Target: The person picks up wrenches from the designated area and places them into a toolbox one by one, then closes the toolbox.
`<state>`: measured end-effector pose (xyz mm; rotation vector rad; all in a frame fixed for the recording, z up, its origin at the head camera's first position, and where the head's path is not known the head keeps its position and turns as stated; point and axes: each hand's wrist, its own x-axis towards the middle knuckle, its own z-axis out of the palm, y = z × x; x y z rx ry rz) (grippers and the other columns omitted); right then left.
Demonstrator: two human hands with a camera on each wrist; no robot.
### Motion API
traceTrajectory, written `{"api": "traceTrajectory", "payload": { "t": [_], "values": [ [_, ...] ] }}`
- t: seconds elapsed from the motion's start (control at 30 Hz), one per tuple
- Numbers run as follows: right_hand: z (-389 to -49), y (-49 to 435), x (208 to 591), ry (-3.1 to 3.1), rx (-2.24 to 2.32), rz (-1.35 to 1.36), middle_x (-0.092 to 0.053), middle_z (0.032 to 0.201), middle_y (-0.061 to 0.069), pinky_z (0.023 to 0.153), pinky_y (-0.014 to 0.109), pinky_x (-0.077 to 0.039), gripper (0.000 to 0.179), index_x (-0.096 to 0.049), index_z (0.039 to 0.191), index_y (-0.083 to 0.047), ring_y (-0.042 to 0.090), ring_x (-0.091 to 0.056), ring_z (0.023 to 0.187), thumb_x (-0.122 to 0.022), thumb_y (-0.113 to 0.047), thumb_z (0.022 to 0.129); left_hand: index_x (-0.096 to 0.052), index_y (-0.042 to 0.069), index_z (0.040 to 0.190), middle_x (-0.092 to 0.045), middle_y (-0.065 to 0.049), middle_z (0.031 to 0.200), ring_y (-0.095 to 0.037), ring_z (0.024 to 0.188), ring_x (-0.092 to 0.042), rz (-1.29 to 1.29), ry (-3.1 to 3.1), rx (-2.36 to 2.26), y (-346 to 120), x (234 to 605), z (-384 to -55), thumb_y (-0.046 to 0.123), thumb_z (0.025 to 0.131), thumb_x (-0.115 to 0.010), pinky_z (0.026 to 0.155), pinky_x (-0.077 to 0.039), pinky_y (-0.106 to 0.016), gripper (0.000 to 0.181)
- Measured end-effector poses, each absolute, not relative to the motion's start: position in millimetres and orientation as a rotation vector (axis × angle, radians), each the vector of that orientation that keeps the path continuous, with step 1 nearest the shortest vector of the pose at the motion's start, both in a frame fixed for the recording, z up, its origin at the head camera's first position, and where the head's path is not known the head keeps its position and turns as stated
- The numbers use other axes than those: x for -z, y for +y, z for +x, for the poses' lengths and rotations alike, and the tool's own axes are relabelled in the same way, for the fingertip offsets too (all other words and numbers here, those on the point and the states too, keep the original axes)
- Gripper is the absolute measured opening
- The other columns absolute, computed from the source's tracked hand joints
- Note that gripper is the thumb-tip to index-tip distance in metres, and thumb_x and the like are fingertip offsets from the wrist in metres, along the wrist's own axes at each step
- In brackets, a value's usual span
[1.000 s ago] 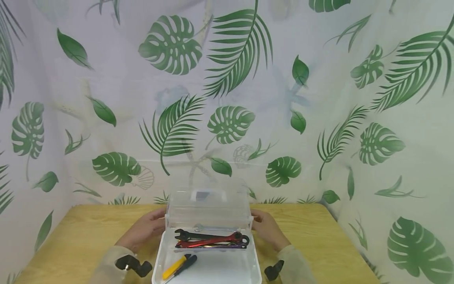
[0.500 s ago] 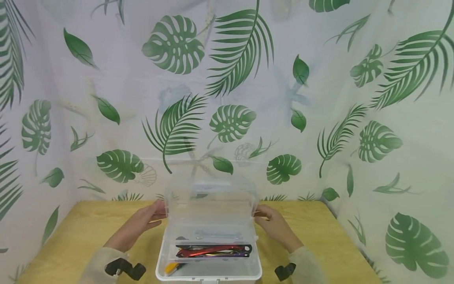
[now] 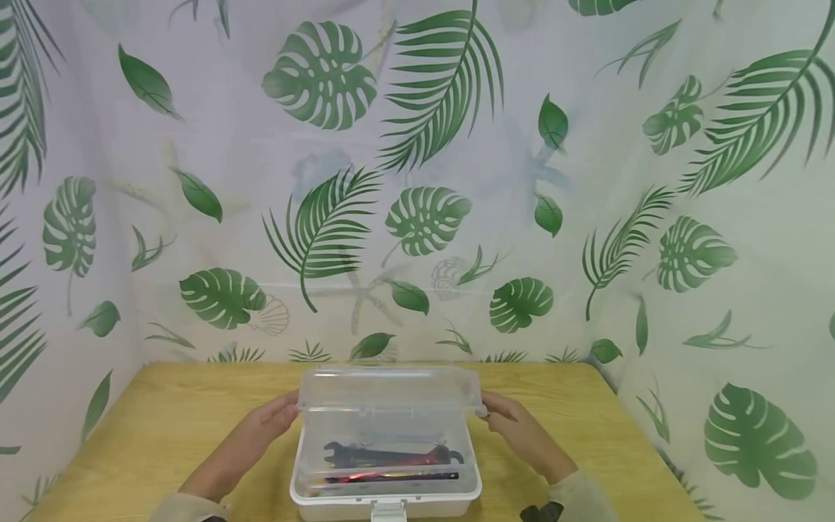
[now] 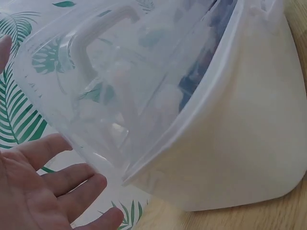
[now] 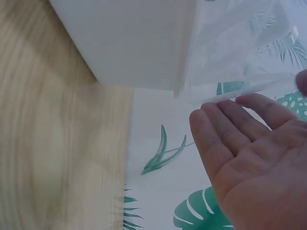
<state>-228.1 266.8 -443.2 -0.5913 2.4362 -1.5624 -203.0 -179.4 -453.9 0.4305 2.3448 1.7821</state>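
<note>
A white toolbox (image 3: 430,510) with a clear hinged lid (image 3: 391,384) stands on the table, its lid part way down over the tools. Through the plastic show a black wrench (image 3: 355,457), a red wrench (image 3: 427,457) and a faint silver wrench (image 3: 404,438). My left hand (image 3: 267,424) is at the lid's left end, fingers extended along its edge in the left wrist view. At the right end, my right hand (image 3: 518,428) touches the lid with straight fingertips, palm turned toward it. The lid's white handle (image 4: 84,50) shows in the left wrist view.
The wooden table (image 3: 196,406) extends on both sides of the box. A white cloth with green leaves (image 3: 417,145) hangs behind it and at the sides. A white latch (image 3: 388,511) hangs at the box's front. A black wrist mount (image 3: 541,513) sits on the right sleeve.
The lid has swung from standing upright at the back to tilting forward over the box, both hands moving with it. The yellow-handled tool is now mostly hidden. The view has shifted slightly.
</note>
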Motion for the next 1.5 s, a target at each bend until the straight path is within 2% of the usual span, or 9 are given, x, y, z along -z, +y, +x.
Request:
{"api": "traceTrajectory", "payload": {
  "t": [0.1, 0.23, 0.33, 0.5, 0.77, 1.0, 1.17, 1.4, 1.5],
  "values": [
    [-222, 270, 447, 2.409, 1.555, -0.641, -0.038, 0.159, 0.028, 0.115, 0.061, -0.033, 0.054, -0.038, 0.155, 0.007, 0.05, -0.034, 0.146, -0.041, -0.011, 0.104, -0.04, 0.003, 0.157, -0.042, -0.022, 0.16, -0.05, 0.146, -0.035, 0.483, 2.345, -1.785, -179, 458, -200, 0.028, 0.108, -0.054, 0.114, -0.032, -0.07, 0.057],
    [-217, 272, 448, 2.36, 1.509, -0.763, -0.028, 0.162, 0.032, 0.116, 0.069, -0.026, 0.058, -0.029, 0.157, 0.01, 0.055, -0.023, 0.149, -0.045, -0.013, 0.106, -0.039, 0.004, 0.159, -0.039, -0.021, 0.161, -0.05, 0.144, -0.04, 0.501, 2.309, -1.795, -180, 461, -197, 0.024, 0.105, -0.061, 0.113, -0.039, -0.065, 0.061],
    [-214, 271, 447, 2.422, 1.43, -0.751, -0.029, 0.164, 0.028, 0.117, 0.073, -0.022, 0.063, -0.032, 0.159, 0.004, 0.054, -0.022, 0.15, -0.054, -0.023, 0.106, -0.04, 0.005, 0.158, -0.041, -0.019, 0.161, -0.048, 0.147, -0.035, 0.514, 2.338, -1.771, -181, 462, -196, 0.023, 0.103, -0.064, 0.116, -0.034, -0.065, 0.062],
    [-213, 265, 449, 2.54, 1.372, -0.585, -0.042, 0.16, 0.021, 0.115, 0.074, -0.026, 0.071, -0.043, 0.157, -0.007, 0.049, -0.031, 0.149, -0.071, -0.034, 0.098, -0.042, 0.008, 0.157, -0.041, -0.016, 0.162, -0.045, 0.153, -0.026, 0.502, 2.401, -1.719, -178, 460, -197, 0.027, 0.099, -0.07, 0.12, -0.023, -0.067, 0.067],
    [-222, 258, 465, 2.596, 1.392, -0.54, -0.041, 0.161, 0.018, 0.113, 0.074, -0.029, 0.085, -0.04, 0.16, -0.013, 0.048, -0.033, 0.148, -0.082, -0.034, 0.089, -0.039, 0.016, 0.161, -0.038, -0.014, 0.164, -0.047, 0.151, -0.029, 0.357, 2.554, -1.592, -167, 468, -202, 0.041, 0.086, -0.084, 0.119, -0.026, -0.068, 0.091],
    [-233, 261, 477, 2.536, 1.459, -0.591, -0.029, 0.168, 0.015, 0.118, 0.071, -0.022, 0.086, -0.029, 0.164, -0.015, 0.047, -0.024, 0.153, -0.077, -0.029, 0.094, -0.034, 0.018, 0.163, -0.032, -0.012, 0.166, -0.043, 0.153, -0.027, 0.32, 2.595, -1.571, -161, 481, -208, 0.047, 0.084, -0.084, 0.122, -0.025, -0.061, 0.098],
    [-246, 263, 484, 2.479, 1.505, -0.655, -0.023, 0.17, 0.011, 0.121, 0.067, -0.018, 0.081, -0.024, 0.166, -0.019, 0.043, -0.02, 0.155, -0.071, -0.022, 0.099, -0.032, 0.019, 0.164, -0.029, -0.011, 0.168, -0.045, 0.152, -0.026, 0.296, 2.621, -1.574, -158, 489, -218, 0.047, 0.083, -0.085, 0.121, -0.024, -0.066, 0.1],
    [-257, 262, 488, 2.517, 1.511, -0.596, -0.021, 0.17, 0.011, 0.122, 0.064, -0.017, 0.079, -0.024, 0.166, -0.018, 0.041, -0.018, 0.156, -0.068, -0.026, 0.101, -0.03, 0.024, 0.164, -0.026, -0.008, 0.17, -0.046, 0.152, -0.024, 0.244, 2.616, -1.598, -151, 495, -232, 0.049, 0.082, -0.085, 0.12, -0.022, -0.067, 0.102],
    [-261, 262, 487, 2.551, 1.489, -0.548, -0.023, 0.17, 0.008, 0.122, 0.064, -0.018, 0.08, -0.023, 0.166, -0.022, 0.039, -0.019, 0.156, -0.069, -0.031, 0.101, -0.027, 0.027, 0.165, -0.023, -0.008, 0.171, -0.047, 0.152, -0.024, 0.234, 2.597, -1.6, -150, 497, -241, 0.052, 0.082, -0.083, 0.121, -0.021, -0.067, 0.103]
  ]
}}
